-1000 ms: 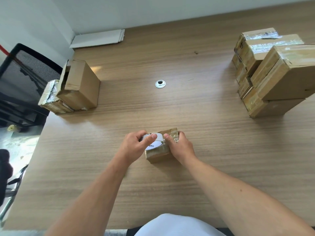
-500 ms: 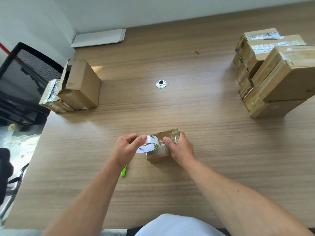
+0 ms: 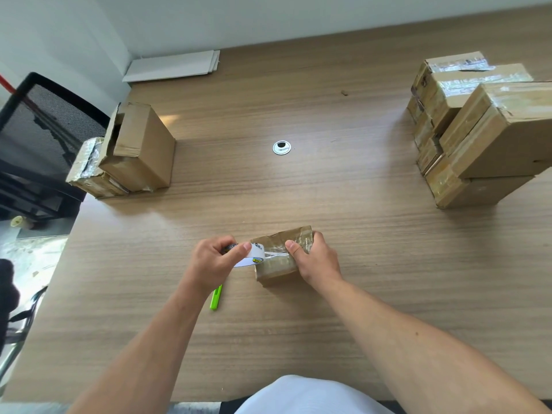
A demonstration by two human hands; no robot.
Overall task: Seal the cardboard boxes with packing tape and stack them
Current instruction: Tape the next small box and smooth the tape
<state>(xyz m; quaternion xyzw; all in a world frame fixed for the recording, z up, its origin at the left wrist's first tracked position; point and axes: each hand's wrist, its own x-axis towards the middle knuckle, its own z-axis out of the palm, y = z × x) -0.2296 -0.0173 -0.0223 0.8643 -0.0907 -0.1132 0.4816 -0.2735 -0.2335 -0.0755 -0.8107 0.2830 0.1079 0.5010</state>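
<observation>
1. This looks like an office, used here for packing.
2. The long wood-grain counter [image 3: 328, 324] has a round cable grommet [image 3: 281, 147] set into its top, as on an office desk.
3. A black mesh-backed chair [image 3: 44, 127] stands at its left end.
4. The wall [image 3: 268, 16] is plain white, and flat white sheets [image 3: 173, 67] lie against it.
5. Taped cardboard boxes [image 3: 484, 130] are piled on the right.

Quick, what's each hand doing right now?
Left hand: holds the tape roll.
Right hand: grips the box, thumb on its taped top.
</observation>
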